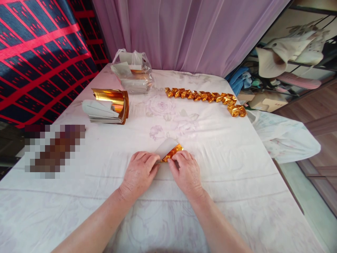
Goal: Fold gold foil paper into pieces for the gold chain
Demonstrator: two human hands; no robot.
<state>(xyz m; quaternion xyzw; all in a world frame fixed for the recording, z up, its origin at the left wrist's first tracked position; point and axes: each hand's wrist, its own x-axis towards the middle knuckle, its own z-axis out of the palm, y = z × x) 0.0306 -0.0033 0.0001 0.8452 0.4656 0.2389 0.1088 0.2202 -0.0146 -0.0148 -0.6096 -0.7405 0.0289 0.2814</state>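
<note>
A sheet of gold foil paper, grey-white on one face and shiny gold on the other, lies partly folded on the cloth in front of me. My left hand pinches its left corner between thumb and fingers. At the lower right edge, by the gold fold, my right hand has its thumb and fingers closed on the paper. Part of the sheet's near edge is hidden by my fingers. Farther back runs a row of folded gold paper pieces, with two more pieces at its right end.
A curved stack of gold and grey paper sheets stands at the left. Behind it sits a clear plastic bag of more paper. The flowered tablecloth covers the table. A white bag hangs by the right edge, near shelves. A pixelated patch hides something at left.
</note>
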